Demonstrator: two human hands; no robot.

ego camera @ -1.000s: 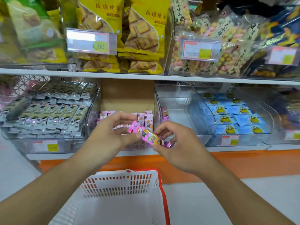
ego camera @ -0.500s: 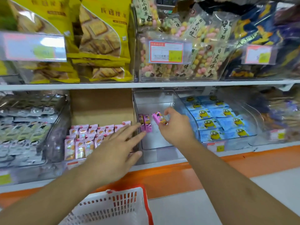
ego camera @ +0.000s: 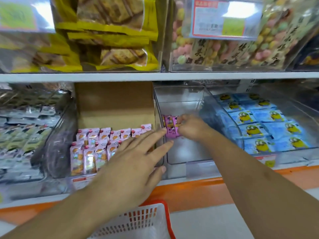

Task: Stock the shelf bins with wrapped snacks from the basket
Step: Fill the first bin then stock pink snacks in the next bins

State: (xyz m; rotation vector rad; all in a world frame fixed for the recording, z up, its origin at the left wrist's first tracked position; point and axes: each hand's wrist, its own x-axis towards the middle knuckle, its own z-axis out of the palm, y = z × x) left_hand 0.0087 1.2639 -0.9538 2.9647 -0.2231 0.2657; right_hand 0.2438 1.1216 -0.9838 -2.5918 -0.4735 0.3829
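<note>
Right hand inside the clear bin, fingers curled around pink wrapped snacks at its far left. Left hand spread flat, holding nothing, fingertips at the bin's left wall. Basket near, below.

On the upper shelf you have yellow bags of crackers stacked in a clear case, and just to their right bags of pastel-coloured puffed balls behind a red-bordered price tag. A white shelf board runs beneath them. Below the lower shelf you see an orange strip along the front edge, and pale floor at the bottom right.
</note>
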